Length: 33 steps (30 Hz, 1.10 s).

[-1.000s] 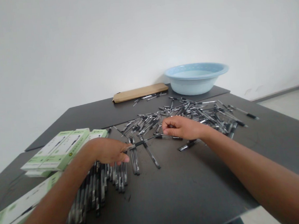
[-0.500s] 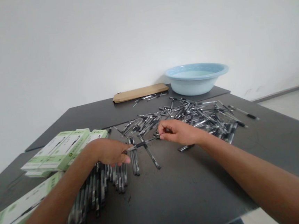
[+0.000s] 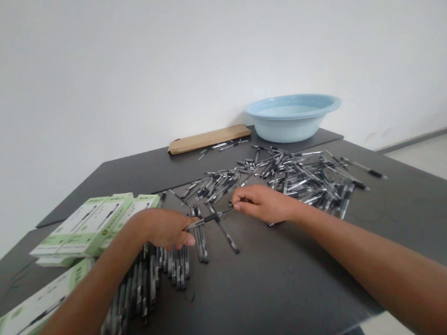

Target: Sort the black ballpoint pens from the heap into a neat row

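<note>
My left hand [image 3: 168,228] is closed around the clear barrel end of a pen [image 3: 211,217] with a black grip. The pen is held nearly level, pointing right. A thin stick that looks like a refill [image 3: 226,210] extends from its grip end. My right hand [image 3: 260,202] pinches the far end of that stick; its fingertips partly hide the end. Below the held pen, another loose pen [image 3: 228,237] lies slanted on the table. Beside my left hand is a small row of pens [image 3: 201,245], and more pens [image 3: 179,268] lie side by side under that hand.
Green and white pen boxes [image 3: 82,224] are stacked at left, with another box [image 3: 33,314] nearer. A large messy pile of pens [image 3: 298,174] spreads behind my right hand. A light blue basin [image 3: 294,125] and a flat brown cardboard piece [image 3: 209,138] stand at the back of the dark table [image 3: 258,300].
My right hand has shifted slightly left and down, closer to my left hand. My left hand stays in nearly the same place, still holding the pen.
</note>
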Tool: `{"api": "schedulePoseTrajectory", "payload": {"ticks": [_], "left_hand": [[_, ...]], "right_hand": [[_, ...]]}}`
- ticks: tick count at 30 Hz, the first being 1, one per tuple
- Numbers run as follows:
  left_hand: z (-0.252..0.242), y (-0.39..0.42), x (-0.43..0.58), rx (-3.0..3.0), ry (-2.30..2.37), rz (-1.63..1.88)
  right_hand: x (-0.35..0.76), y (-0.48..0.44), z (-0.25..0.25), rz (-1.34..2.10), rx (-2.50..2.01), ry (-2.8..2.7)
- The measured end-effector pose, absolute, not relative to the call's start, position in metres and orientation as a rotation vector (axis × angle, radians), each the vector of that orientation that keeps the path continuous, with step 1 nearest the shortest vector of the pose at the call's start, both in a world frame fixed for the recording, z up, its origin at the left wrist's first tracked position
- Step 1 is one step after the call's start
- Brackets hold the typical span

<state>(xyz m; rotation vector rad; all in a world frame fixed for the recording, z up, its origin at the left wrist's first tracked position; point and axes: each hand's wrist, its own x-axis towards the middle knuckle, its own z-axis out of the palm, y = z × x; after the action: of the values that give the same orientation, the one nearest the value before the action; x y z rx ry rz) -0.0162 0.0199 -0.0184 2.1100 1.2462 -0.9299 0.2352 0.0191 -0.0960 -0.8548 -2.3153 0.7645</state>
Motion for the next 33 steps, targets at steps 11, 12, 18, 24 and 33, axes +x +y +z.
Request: {"api": "schedulePoseTrajectory", "payload": {"ticks": [11, 12, 18, 24, 33], "left_hand": [[-0.02, 0.02, -0.015, 2.121, 1.22, -0.929], [-0.02, 0.02, -0.015, 2.129, 1.212, -0.925], [-0.022, 0.021, -0.018, 2.149, 1.207, -0.917], [-0.024, 0.024, -0.024, 2.112, 1.201, -0.878], [-0.022, 0.022, -0.023, 2.119, 1.217, -0.836]], "right_hand": [[0.232, 0.016, -0.095, 0.776, -0.87, -2.278], [0.232, 0.016, -0.095, 0.779, -0.869, -2.277], [0.232, 0.016, -0.095, 0.783, -0.846, -2.303], [0.233, 0.016, -0.095, 0.773, -0.82, -2.29], [0.232, 0.014, -0.092, 0.745, -0.819, -2.258]]}}
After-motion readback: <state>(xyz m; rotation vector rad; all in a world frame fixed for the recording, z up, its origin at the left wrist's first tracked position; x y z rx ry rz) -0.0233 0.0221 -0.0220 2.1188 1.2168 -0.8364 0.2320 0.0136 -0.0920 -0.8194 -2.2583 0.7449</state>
